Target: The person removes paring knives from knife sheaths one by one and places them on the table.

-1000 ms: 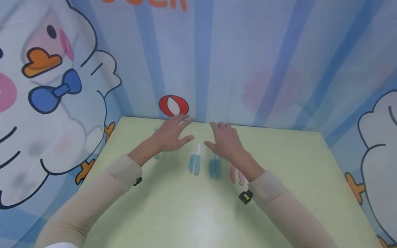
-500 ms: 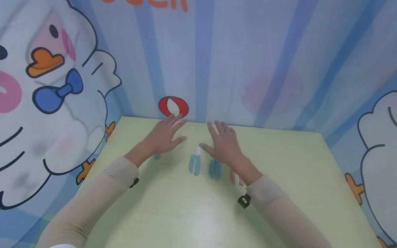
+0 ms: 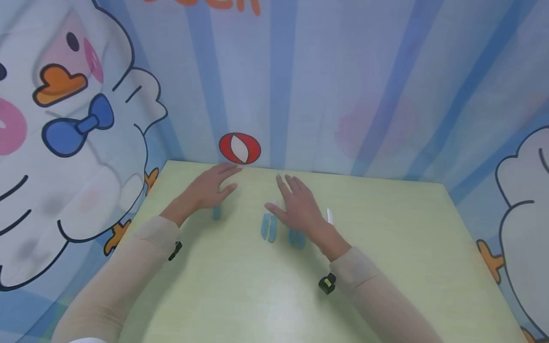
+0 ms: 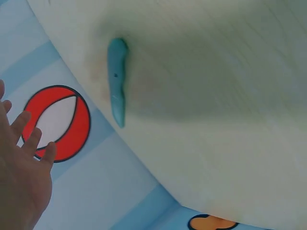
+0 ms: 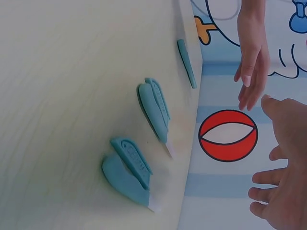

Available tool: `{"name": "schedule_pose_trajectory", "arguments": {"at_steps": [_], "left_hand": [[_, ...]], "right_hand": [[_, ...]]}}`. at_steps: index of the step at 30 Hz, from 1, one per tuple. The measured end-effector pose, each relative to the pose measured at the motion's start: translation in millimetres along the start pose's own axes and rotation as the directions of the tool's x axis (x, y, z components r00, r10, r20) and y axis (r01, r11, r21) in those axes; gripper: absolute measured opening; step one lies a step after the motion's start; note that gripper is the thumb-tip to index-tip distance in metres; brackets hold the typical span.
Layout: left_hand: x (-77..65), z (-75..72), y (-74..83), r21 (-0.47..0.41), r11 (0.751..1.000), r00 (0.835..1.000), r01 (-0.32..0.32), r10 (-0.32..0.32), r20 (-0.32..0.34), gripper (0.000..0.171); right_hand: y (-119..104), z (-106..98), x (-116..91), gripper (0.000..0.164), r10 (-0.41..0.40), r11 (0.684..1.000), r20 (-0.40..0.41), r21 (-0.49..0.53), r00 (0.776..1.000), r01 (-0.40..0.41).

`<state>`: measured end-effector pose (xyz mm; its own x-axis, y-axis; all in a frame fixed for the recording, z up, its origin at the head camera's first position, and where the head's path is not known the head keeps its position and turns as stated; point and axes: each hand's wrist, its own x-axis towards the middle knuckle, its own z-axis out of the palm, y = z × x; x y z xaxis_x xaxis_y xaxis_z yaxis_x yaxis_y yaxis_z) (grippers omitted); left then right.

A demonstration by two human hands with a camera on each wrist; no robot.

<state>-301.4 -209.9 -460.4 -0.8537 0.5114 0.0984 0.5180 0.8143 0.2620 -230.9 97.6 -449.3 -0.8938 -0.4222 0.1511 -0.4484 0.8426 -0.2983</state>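
My left hand (image 3: 208, 186) hovers over the far left of the table, fingers extended and holding nothing. Under it lies a slim blue knife (image 4: 117, 81) with no blade showing. My right hand (image 3: 297, 205) is also above the table, empty, its thumb apart from the fingers. Below it are two white-bladed knives with blue handles, the middle one (image 5: 154, 110) and the nearer one (image 5: 122, 179), each with a blue sheath beside it. A white blade tip (image 3: 329, 216) shows past my right wrist; the rest of that knife is hidden behind the wrist.
The pale yellow-green table (image 3: 274, 290) ends at a blue striped backdrop (image 3: 317, 95) printed with cartoon ducks and a red-and-white ball (image 3: 239, 148). A small black device (image 3: 327, 283) sits under my right wrist.
Both hands have drifted left, still empty. My right forearm now covers the pink handle pieces that showed earlier, and a white blade has come into view beside it. The knives have stayed put.
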Motion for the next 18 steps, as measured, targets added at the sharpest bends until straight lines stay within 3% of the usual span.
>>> {"name": "schedule_pose_trajectory", "arguments": {"at_steps": [9,18], "left_hand": [[-1.4,6.9,-28.8,0.039,0.997,0.998,0.064,-0.064,-0.009,0.054],[-3.9,19.6,-47.2,0.042,0.990,0.989,0.133,-0.135,0.066,0.051]], "right_hand": [[-16.0,17.7,4.2,0.085,0.040,0.978,0.025,0.202,0.999,-0.044],[-38.7,33.7,16.3,0.074,0.078,0.930,0.004,0.360,0.997,-0.074]]}}
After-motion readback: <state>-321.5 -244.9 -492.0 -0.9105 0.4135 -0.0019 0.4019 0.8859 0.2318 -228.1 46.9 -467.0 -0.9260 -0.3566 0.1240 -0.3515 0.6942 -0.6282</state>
